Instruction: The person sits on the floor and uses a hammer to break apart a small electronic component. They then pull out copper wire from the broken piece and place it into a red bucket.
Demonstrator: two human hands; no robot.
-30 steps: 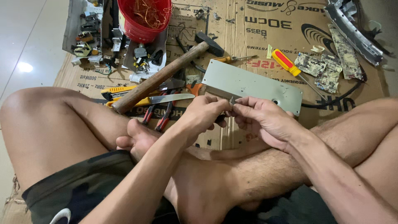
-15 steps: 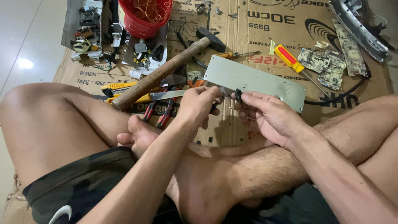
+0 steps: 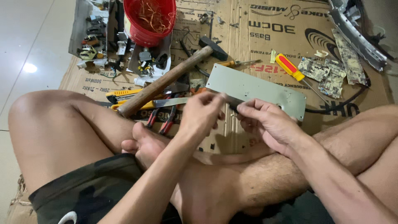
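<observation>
Both hands meet at the grey metal plate (image 3: 257,89) — left hand (image 3: 203,114) pinching its near edge, right hand (image 3: 265,122) gripping beside it. Hammer (image 3: 166,79) lies left of the plate. Steady the plate first, I'd say — then work small.

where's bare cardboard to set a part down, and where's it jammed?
Free: the cardboard strip between the hammer head and the red-and-yellow screwdriver, above the grey metal plate; also below the plate by the right hand. Crowded: around the red bucket, and among the pliers by the left hand.
</observation>
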